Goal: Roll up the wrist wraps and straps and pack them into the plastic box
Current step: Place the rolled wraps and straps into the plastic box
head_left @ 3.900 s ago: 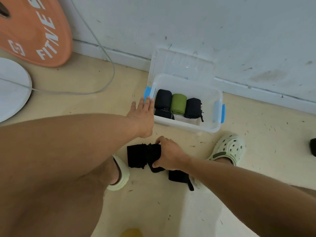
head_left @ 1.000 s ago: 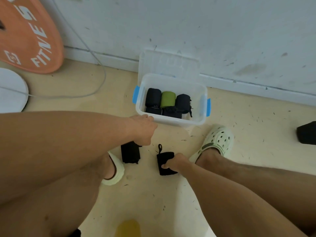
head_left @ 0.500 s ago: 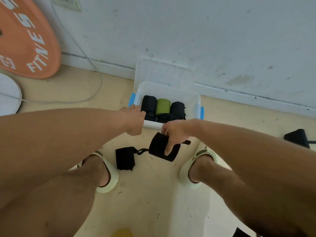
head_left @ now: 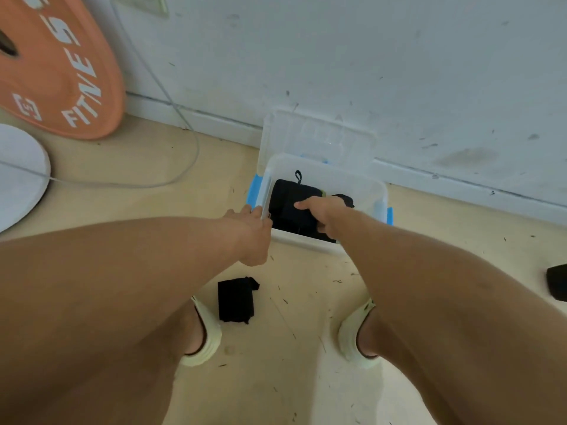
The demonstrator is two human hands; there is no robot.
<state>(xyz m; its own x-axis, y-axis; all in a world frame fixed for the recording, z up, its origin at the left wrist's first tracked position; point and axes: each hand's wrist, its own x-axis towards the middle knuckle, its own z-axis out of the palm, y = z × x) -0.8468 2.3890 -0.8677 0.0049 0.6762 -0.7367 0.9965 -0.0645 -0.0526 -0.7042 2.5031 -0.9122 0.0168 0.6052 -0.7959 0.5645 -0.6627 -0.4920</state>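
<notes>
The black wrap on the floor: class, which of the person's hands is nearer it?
Left. The left hand grips the box edge just above the wrap; the right hand is inside the plastic box.

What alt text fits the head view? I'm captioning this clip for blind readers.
Seen from above, a person's right hand presses a black rolled wrap into a clear plastic box on the floor, while the left hand steadies its rim. Another black wrap lies on the floor between the feet.
</notes>
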